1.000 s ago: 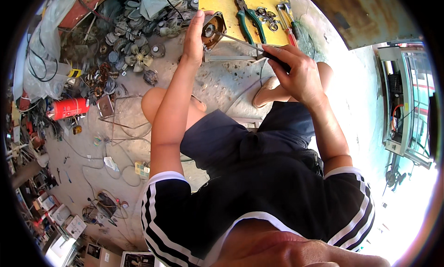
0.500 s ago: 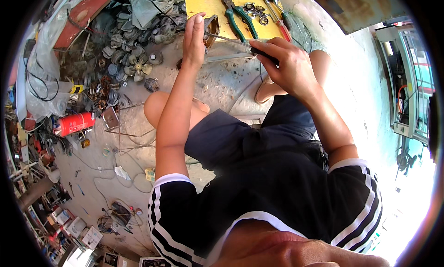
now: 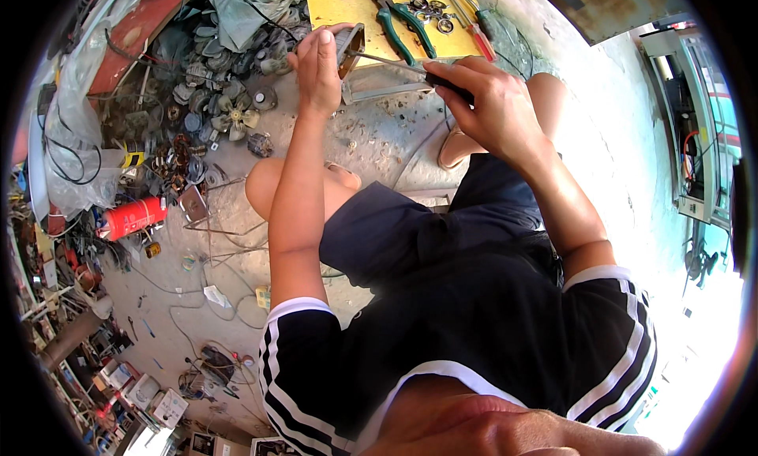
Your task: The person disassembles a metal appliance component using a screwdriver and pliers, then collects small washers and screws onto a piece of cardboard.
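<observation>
My left hand (image 3: 318, 75) is closed around a dark metal part (image 3: 353, 52), with an open hollow rim turned to the right. It looks like a housing, but my fingers hide much of its body. In my right hand (image 3: 497, 105) is a screwdriver (image 3: 452, 87) with a black handle. Its thin shaft points left, and the tip reaches the rim of the part; whether it touches the inside I cannot tell. Just beyond both hands, green-handled pliers (image 3: 401, 23) lie on a yellow board (image 3: 328, 7), beside several small ring-shaped metal pieces (image 3: 430, 12).
A red-handled tool (image 3: 482, 42) lies at the board's right side. Grey motor parts and a fan wheel (image 3: 236, 118) are heaped on the left. Near them lies a red cylinder (image 3: 134, 217). Loose cables cross the floor, and a metal-framed cabinet (image 3: 695, 132) stands right.
My left fingers have curled further over the metal part, which has turned slightly and shifted left. The screwdriver still points at its rim, with my right hand nearly in the same place.
</observation>
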The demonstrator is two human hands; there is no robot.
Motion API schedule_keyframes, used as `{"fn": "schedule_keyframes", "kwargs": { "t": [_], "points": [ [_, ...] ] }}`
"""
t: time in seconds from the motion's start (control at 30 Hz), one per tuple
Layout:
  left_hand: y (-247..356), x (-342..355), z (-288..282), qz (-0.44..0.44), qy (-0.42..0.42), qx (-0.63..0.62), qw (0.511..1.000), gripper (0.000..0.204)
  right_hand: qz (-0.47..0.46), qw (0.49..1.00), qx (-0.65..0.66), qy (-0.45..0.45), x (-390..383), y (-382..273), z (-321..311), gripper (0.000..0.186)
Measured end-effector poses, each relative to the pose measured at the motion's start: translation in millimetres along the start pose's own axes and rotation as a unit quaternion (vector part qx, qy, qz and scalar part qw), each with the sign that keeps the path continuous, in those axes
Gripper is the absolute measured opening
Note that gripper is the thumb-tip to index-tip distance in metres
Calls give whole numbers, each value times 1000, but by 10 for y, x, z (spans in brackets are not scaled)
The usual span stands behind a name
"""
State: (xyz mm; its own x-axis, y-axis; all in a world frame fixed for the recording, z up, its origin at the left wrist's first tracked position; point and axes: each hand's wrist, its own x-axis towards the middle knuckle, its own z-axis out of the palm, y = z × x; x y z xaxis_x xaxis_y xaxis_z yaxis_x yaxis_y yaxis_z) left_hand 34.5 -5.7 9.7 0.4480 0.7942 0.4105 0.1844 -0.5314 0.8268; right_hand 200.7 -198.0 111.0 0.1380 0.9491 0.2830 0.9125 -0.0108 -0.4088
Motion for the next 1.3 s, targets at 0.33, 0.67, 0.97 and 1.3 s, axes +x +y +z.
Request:
{"fn": "schedule_keyframes", "kwargs": {
  "t": [0.33, 0.67, 0.97, 1.3],
  "points": [
    [19, -8, 55, 79, 35, -20, 996, 65, 12, 999, 44, -12, -16, 34, -3, 26],
    [25, 20, 22, 186, 42, 91, 978, 59, 78, 986, 114, -95, -4, 65, -106, 28],
    [144, -52, 175, 300, -4, 264, 917, 65, 105, 982, 108, -115, -109, 349, -24, 29],
    [-16, -128, 260, 232, -11, 222, 947, 63, 121, 972, 145, -137, -107, 461, -154, 29]
  ]
}}
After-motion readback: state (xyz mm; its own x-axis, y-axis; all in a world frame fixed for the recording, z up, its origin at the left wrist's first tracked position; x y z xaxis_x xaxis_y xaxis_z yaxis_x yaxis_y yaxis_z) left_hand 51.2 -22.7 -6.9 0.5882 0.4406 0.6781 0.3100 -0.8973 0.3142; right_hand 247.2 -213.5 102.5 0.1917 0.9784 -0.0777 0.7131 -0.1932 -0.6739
